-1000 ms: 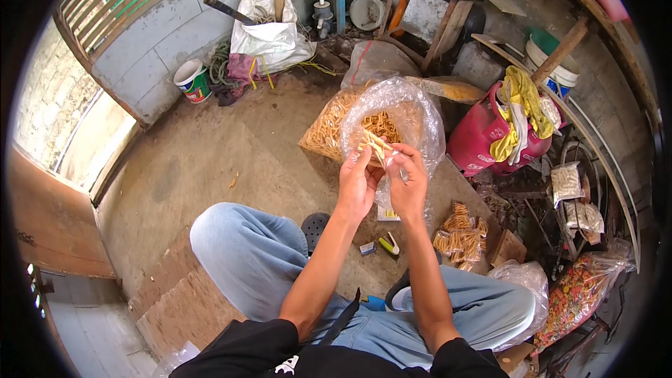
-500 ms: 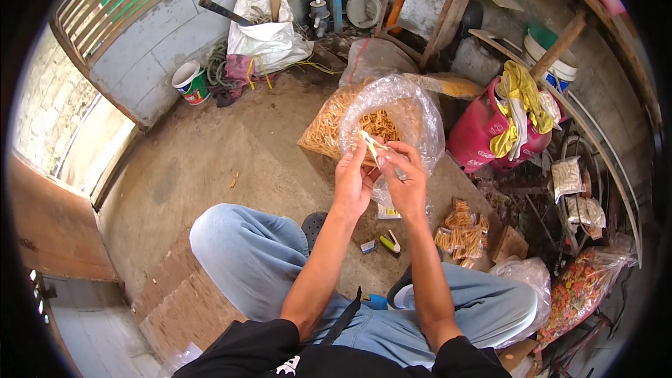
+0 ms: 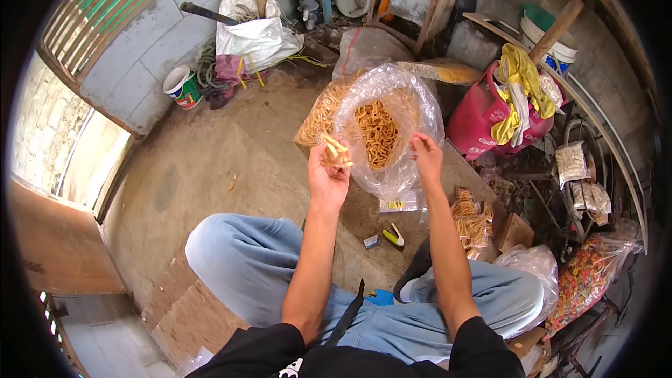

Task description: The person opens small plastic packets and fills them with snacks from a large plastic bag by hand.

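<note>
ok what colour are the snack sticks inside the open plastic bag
The snack sticks are golden brown, seen best in the head view.

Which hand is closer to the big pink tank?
Right. The right hand is just left of the pink tank; the left hand, holding pale sticks, is farther left.

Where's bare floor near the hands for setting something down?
Widest: the floor left of the big bag, bordered by the bucket and left knee, bar one small scrap. Crowded: right side, with packets, wooden block and pink container; below the bag, green tool and small box.
</note>
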A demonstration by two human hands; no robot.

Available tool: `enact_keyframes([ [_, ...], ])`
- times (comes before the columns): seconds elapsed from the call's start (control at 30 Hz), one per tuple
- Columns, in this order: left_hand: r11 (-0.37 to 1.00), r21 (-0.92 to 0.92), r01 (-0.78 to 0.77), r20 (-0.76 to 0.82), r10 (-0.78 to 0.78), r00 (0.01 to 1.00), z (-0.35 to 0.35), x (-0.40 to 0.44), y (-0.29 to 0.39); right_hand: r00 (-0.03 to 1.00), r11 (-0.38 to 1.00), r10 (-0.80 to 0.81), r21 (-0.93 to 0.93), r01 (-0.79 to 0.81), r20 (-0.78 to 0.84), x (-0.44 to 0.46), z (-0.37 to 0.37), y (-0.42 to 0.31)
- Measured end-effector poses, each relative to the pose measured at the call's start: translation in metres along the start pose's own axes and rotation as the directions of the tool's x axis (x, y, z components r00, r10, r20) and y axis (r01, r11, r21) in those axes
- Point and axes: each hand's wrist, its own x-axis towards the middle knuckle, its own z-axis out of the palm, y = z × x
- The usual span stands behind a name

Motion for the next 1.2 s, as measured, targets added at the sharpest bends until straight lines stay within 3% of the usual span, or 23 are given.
enact_keyframes([
  [0.07,1.000,-0.004,-0.013,-0.029,0.013,1.000,0.004,0.000,-0.002,0.993,0.947,0.010,-0.321,0.029,0.119,0.024,-0.003,0.047],
  [0.1,0.999,-0.009,-0.031,-0.054,0.030,0.998,0.007,0.000,-0.002,0.993,0.946,0.012,-0.323,0.026,0.113,0.031,0.000,0.063],
  [0.17,1.000,-0.006,-0.013,-0.069,0.012,0.998,0.008,0.001,-0.003,0.964,0.754,0.047,-0.642,0.139,0.263,0.040,0.010,0.089],
  [0.2,1.000,-0.004,-0.001,-0.083,0.001,0.997,0.009,0.001,-0.003,0.964,0.753,0.048,-0.643,0.137,0.262,0.045,0.015,0.101],
  [0.27,1.000,-0.002,0.015,-0.102,-0.016,0.995,0.011,0.001,-0.003,0.943,0.623,0.017,-0.741,0.251,0.333,0.052,0.026,0.118],
  [0.37,1.000,-0.009,0.026,-0.115,-0.027,0.993,0.003,0.008,-0.004,0.940,0.533,0.103,-0.816,0.225,0.326,0.064,0.045,0.117],
  [0.5,0.997,-0.054,0.059,-0.095,-0.064,0.993,-0.002,0.015,-0.012,0.957,0.493,0.125,-0.853,0.171,0.263,0.084,0.060,0.132],
  [0.57,0.998,-0.016,0.055,-0.110,-0.057,0.992,0.002,0.016,-0.015,0.948,0.459,-0.179,-0.830,0.316,0.262,0.091,0.065,0.149],
  [0.7,0.998,0.007,0.059,-0.130,-0.057,0.990,-0.004,0.025,-0.015,0.888,0.396,-0.166,-0.796,0.459,0.430,0.096,0.070,0.129],
  [0.77,0.998,0.008,0.056,-0.134,-0.055,0.989,-0.009,0.030,-0.015,0.762,0.229,-0.111,-0.730,0.644,0.638,0.102,0.070,0.127],
  [0.9,0.997,0.006,0.076,-0.130,-0.074,0.989,-0.012,0.036,-0.017,0.735,0.160,-0.119,-0.718,0.677,0.667,0.105,0.077,0.127],
  [0.97,0.998,0.006,0.059,-0.151,-0.057,0.987,-0.011,0.038,-0.018,0.737,0.004,-0.009,-0.737,0.676,0.675,0.107,0.082,0.122],
  [1.07,0.999,0.003,0.045,-0.169,-0.044,0.985,-0.010,0.037,-0.018,0.724,-0.088,0.102,-0.719,0.689,0.682,0.117,0.084,0.118],
  [1.2,0.999,-0.003,0.046,-0.154,-0.046,0.987,-0.009,0.036,-0.017,0.727,-0.041,0.130,-0.729,0.683,0.674,0.124,0.083,0.115],
])
